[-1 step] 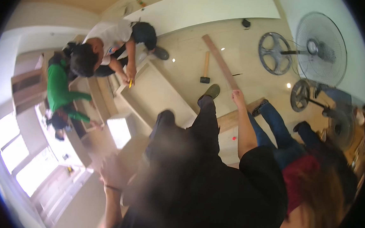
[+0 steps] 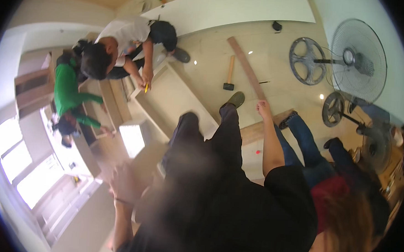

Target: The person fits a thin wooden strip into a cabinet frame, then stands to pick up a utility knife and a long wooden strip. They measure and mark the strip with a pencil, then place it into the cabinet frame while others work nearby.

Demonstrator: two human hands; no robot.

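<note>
My right hand [image 2: 263, 109] is closed around the near end of a long brown wooden strip [image 2: 246, 66], which stretches away over the shiny floor. At lower left, my left hand [image 2: 125, 183] is blurred, and its fingers cannot be made out. Beside that hand is a pale beige board [image 2: 150, 162], also smeared; whether the hand grips it or only touches it I cannot tell. A mallet [image 2: 230, 72] with a black head and wooden handle lies left of the strip. Past my knees is a shallow open wooden frame or drawer box [image 2: 178, 95].
A crouching person in a white shirt [image 2: 124, 35] holds something small and yellow at the frame's corner. Someone in green [image 2: 69, 89] bends over another wooden box. Close on my right are a person's jeans [image 2: 304, 136]. Standing fans [image 2: 358, 61] occupy the right side.
The view has shifted slightly, so the surroundings sit a little lower and to the right. My right hand keeps its hold on the strip.
</note>
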